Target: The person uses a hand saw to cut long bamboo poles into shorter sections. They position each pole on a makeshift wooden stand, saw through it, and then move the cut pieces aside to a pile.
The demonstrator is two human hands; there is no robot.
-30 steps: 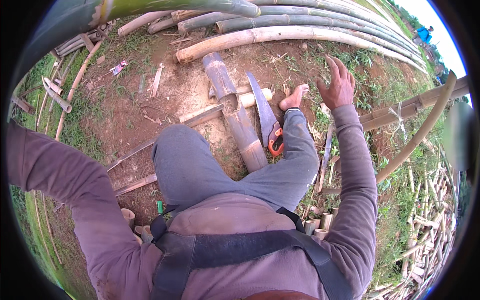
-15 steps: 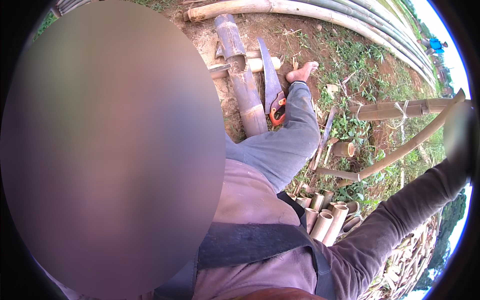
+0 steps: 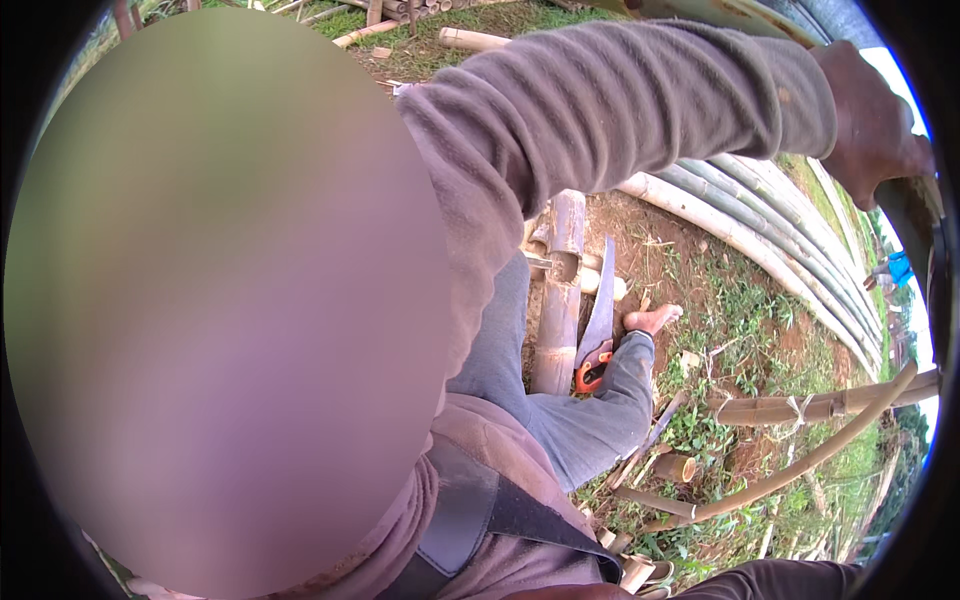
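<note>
Work state: sawing is paused. The hand saw (image 3: 598, 335), with a grey blade and an orange grip, lies idle against the right side of the short bamboo section (image 3: 558, 300), and no hand is on it. That section lies on bare earth along the person's bent leg. It is pale tan, jointed and cylindrical, with an open notch near its upper node, so at least one cut appears done. The left hand (image 3: 872, 118) is raised far up and right of the section, its fingers clenched round a green bamboo pole (image 3: 912, 225), which is smooth, dull and thick. The right hand is out of view; only a dark sleeve shows at the lower edge. Right of the section lie the bare foot (image 3: 652, 320), long whitish stacked poles (image 3: 760, 235) and cut stubs (image 3: 680, 466) in the grass.
</note>
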